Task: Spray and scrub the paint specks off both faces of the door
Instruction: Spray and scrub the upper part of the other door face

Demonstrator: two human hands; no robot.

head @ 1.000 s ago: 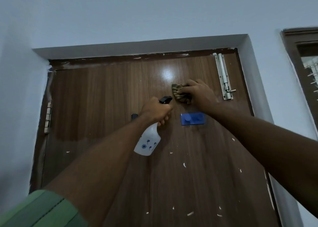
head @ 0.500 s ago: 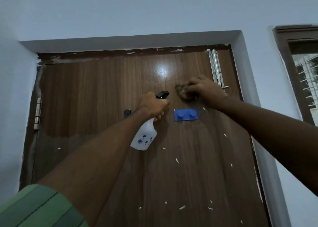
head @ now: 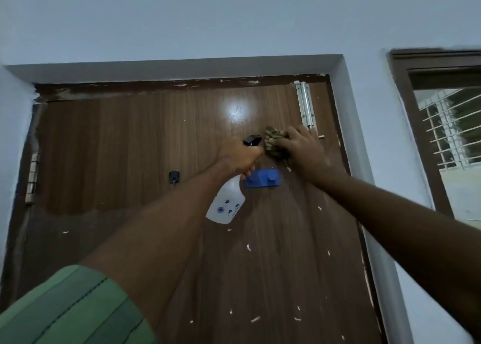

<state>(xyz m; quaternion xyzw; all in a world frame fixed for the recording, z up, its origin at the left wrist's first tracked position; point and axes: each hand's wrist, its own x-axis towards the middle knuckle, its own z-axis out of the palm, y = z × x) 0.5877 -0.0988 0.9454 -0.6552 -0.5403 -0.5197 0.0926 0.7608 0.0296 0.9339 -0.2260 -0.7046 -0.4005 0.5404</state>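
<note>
A brown wood-grain door fills the view, dotted with white paint specks over its lower half. My left hand grips a white spray bottle with a black nozzle, held up close to the door's upper middle. My right hand presses a crumpled brownish cloth against the door just right of the nozzle, below the steel bolt. The upper part of the door looks darker and glossy, with a bright glare spot.
A blue double hook is fixed to the door below my hands, and a small black hook sits to the left. A steel tower bolt runs down the upper right. Hinges are at left; a barred window is at right.
My right hand has rubbed the cloth right and back left beside the bolt. My left hand with the bottle has drifted right, closer to the cloth. The camera shifted.
</note>
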